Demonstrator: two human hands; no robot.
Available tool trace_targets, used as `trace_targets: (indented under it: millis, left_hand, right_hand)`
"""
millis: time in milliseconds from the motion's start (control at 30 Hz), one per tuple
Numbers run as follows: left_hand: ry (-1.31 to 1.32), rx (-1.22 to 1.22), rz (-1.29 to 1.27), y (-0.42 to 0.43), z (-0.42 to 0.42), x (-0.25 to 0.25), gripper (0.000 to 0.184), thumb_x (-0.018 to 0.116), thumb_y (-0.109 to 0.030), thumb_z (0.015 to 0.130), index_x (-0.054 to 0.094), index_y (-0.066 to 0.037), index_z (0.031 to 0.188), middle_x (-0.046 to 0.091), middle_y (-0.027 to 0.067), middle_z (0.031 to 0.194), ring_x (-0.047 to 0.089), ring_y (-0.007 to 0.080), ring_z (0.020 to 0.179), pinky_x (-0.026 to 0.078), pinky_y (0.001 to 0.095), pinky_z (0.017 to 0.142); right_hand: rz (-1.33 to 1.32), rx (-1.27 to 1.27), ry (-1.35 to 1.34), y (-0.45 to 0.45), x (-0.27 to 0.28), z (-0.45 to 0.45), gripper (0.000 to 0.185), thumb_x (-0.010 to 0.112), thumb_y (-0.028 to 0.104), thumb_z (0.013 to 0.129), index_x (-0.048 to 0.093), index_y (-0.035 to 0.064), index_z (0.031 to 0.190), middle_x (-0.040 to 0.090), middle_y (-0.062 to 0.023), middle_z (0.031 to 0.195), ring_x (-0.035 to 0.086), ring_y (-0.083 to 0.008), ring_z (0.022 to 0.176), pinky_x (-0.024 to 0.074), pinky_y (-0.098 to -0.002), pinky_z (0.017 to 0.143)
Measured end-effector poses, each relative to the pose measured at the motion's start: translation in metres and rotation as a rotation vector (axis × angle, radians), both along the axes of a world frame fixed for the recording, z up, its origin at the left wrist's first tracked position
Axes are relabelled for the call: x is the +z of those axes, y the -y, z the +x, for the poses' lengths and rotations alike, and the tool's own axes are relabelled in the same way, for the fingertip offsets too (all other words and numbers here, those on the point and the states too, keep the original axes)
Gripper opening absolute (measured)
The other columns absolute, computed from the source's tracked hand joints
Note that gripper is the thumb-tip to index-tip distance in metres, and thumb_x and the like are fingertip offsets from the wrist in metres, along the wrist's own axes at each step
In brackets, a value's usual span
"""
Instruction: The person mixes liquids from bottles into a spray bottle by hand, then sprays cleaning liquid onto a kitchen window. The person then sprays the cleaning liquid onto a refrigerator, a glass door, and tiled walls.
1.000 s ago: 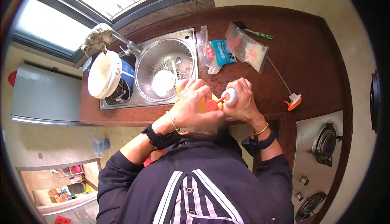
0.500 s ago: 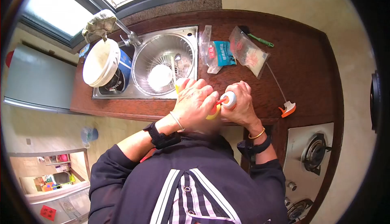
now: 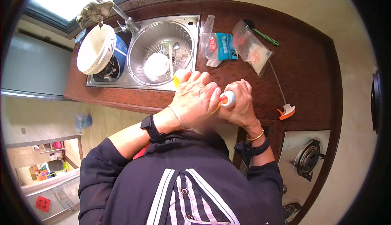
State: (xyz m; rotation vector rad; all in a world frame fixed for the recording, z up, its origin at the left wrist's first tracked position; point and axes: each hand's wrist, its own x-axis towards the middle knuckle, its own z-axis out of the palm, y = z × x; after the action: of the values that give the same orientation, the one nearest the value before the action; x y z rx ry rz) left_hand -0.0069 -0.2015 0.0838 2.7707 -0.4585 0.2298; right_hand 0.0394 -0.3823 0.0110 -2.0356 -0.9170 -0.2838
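Observation:
My left hand (image 3: 193,98) is closed around a yellow object (image 3: 176,81), mostly covered by the fingers. A narrow red end of it shows by my thumb, at the white mouth of a bottle (image 3: 229,99). My right hand (image 3: 243,109) wraps around that bottle, whose body is hidden by the palm and fingers. To the right on the counter lies an orange and white spray trigger head (image 3: 287,111) with its thin tube stretching back. Beyond the hands are a blue and clear packet (image 3: 225,46) and a clear bag with pale contents (image 3: 256,56).
A steel sink (image 3: 134,72) with a round white item (image 3: 157,65) in it is at the left. A white and blue bucket (image 3: 97,54) stands beside the tap (image 3: 131,24). A green-handled brush (image 3: 266,37) lies at the back; a gas stove (image 3: 303,155) is at the right.
The view has shifted slightly. Both hands keep their grip, and the red end stays at the bottle mouth. My left hand has turned a little, so less yellow shows below it.

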Motion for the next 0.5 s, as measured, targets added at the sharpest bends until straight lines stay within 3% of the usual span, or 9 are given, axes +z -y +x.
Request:
trace_targets:
  millis: [500]
  left_hand:
    - [-0.066, -0.106, -0.262, -0.020, -0.001, -0.003, 0.028, 0.043, -0.025, 0.097, 0.058, -0.007, 0.083, 0.050, 0.0090, 0.083, 0.049, 0.0281, 0.087, 0.032, 0.0414, 0.086]
  right_hand:
    - [0.045, -0.075, -0.030, -0.004, -0.011, -0.002, 0.038, 0.071, 0.015, 0.061, 0.052, 0.0097, 0.093, 0.054, -0.0088, 0.085, 0.054, -0.0310, 0.085, 0.0391, -0.0433, 0.086]
